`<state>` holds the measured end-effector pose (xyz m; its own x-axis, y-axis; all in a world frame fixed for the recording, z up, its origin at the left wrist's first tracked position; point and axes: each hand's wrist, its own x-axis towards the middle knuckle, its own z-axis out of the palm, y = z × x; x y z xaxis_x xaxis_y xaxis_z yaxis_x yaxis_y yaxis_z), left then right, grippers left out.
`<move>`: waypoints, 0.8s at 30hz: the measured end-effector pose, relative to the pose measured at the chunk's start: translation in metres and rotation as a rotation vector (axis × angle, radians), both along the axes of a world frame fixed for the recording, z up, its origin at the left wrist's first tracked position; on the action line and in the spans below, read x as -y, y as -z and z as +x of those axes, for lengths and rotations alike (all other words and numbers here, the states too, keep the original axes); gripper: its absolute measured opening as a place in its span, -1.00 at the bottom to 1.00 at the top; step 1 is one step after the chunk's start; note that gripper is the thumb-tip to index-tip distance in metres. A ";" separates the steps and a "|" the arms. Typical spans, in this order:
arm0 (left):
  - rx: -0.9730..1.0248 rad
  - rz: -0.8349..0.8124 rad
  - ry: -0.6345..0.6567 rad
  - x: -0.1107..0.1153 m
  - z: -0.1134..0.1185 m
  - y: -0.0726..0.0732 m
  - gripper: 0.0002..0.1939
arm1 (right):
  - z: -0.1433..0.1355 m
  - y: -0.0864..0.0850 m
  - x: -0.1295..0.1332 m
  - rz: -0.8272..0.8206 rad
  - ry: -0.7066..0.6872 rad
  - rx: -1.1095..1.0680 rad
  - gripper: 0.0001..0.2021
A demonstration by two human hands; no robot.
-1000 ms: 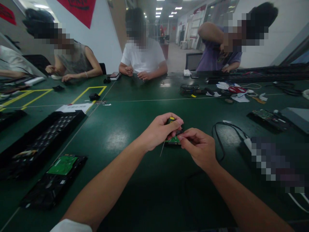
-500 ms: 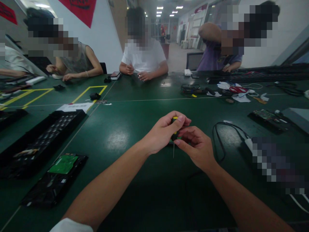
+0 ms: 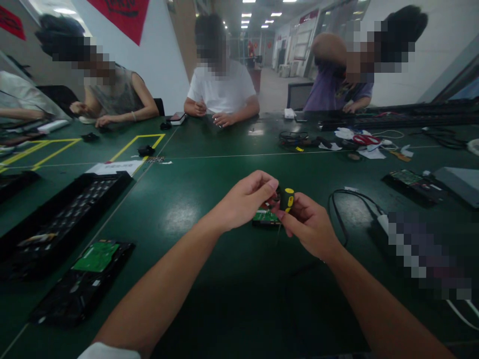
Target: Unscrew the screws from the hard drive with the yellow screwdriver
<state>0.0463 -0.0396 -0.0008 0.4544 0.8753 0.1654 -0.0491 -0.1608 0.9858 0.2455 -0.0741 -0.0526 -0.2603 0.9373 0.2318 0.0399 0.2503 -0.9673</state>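
My right hand (image 3: 312,224) is closed around a short black-and-yellow screwdriver (image 3: 288,199), whose thin shaft points down. Close beside it on the left, my left hand (image 3: 249,199) has its thumb and fingers pinched together. Whatever lies between those fingertips is small and dark, and I cannot make it out. Under both hands a hard drive (image 3: 265,217) with a green circuit board lies on the dark green table (image 3: 209,279); the fingers partly cover it.
At the left are a long black tray (image 3: 22,219) and another drive with a green board (image 3: 93,257). A cable (image 3: 337,219) and a blurred-out object (image 3: 422,249) lie on the right. Tangled wires (image 3: 299,139) are farther back. Several people sit across the table.
The screwdriver has passed from between both hands into my right hand, moving slightly right. My left hand has drawn off it to the left, uncovering more of the green board.
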 end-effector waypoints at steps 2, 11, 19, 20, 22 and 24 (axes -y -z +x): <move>-0.151 0.032 0.069 -0.004 -0.008 -0.003 -0.71 | 0.003 -0.003 -0.002 -0.037 0.009 -0.006 -0.73; -0.246 -0.130 0.322 -0.008 -0.014 -0.002 -0.75 | 0.010 -0.017 -0.004 -0.056 -0.008 0.122 -0.72; -0.288 -0.117 0.340 -0.011 -0.017 0.001 -0.82 | 0.013 -0.021 -0.006 -0.072 -0.092 0.132 -0.70; -0.295 -0.114 0.340 -0.010 -0.017 0.000 -0.83 | 0.013 -0.021 -0.006 -0.084 -0.100 0.129 -0.70; -0.296 -0.116 0.337 -0.009 -0.016 0.000 -0.86 | 0.014 -0.022 -0.007 -0.112 -0.120 0.128 -0.68; -0.287 -0.122 0.337 -0.009 -0.016 0.000 -0.88 | 0.014 -0.024 -0.008 -0.136 -0.141 0.123 -0.64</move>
<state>0.0306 -0.0311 -0.0004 0.7298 0.6758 -0.1040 0.1991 -0.0646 0.9778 0.2596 -0.0664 -0.0285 -0.4093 0.9101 0.0645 0.1335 0.1297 -0.9825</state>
